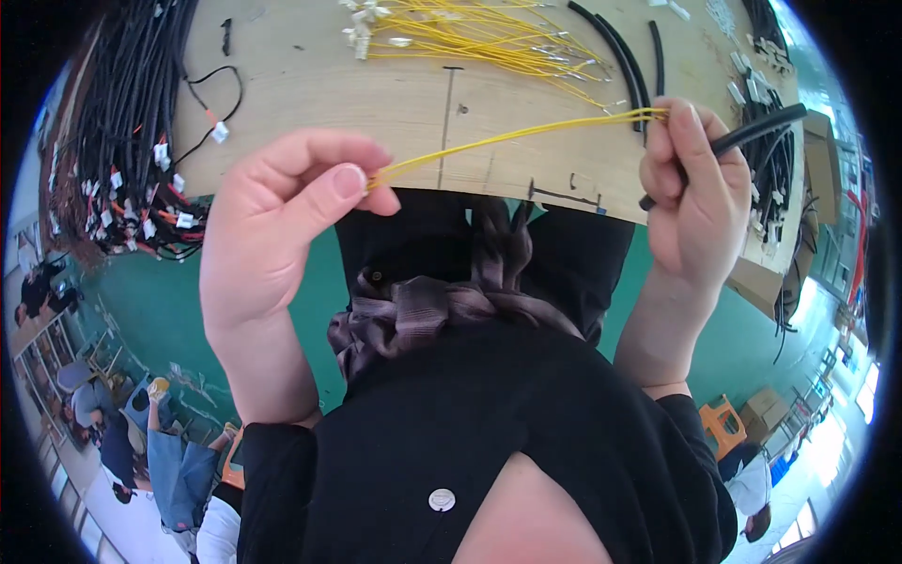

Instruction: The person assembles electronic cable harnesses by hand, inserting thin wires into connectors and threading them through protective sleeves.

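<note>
Yellow wires point(517, 135) stretch between my two hands above the table's near edge. My left hand point(291, 193) pinches one end between thumb and fingertips. At the other end, my right hand point(695, 169) grips the wires between thumb and forefinger. A short black tube point(766, 127) also runs through the right hand's curled fingers, one end sticking out to the right and the other below the palm. The wire tips inside both hands are hidden.
A pile of yellow wires point(479, 38) with white connectors lies at the far middle, beside loose black tubes point(615, 47). Bundles of black cables point(122, 113) cover the left side; more black cables point(770, 141) lie at right. The wooden table point(310, 94) carries drawn marks.
</note>
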The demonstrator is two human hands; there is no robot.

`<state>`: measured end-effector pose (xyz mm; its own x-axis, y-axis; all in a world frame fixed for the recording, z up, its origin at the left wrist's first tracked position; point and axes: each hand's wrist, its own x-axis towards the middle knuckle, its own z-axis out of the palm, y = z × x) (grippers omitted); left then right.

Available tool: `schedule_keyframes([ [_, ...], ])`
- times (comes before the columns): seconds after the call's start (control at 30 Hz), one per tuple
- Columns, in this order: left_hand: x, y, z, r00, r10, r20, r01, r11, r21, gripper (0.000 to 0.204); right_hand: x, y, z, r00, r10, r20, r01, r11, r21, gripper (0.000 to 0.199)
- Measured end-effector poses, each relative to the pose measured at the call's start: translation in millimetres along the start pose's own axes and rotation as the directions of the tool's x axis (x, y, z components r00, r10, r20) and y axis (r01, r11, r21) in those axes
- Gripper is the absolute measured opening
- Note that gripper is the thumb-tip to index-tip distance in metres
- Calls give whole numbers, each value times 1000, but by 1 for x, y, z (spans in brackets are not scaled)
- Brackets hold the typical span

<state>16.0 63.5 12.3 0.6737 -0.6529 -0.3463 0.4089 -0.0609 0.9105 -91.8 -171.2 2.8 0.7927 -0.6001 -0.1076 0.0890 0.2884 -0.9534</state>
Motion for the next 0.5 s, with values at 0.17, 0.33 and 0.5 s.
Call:
schedule_keyframes([
  [0.17, 7, 2, 3, 982, 116, 148, -115, 993, -16, 25, 2, -4, -11, 998, 54, 43, -57, 995, 84, 15],
  [0.33, 3, 8, 8, 986, 83, 142, -78, 996, -42, 27, 3, -5, -13, 997, 48, 59, -53, 996, 77, 15],
  [0.5, 0, 6, 4, 987, 96, 131, -94, 995, -22, 24, 1, -2, -10, 997, 61, 40, -64, 996, 57, 13],
])
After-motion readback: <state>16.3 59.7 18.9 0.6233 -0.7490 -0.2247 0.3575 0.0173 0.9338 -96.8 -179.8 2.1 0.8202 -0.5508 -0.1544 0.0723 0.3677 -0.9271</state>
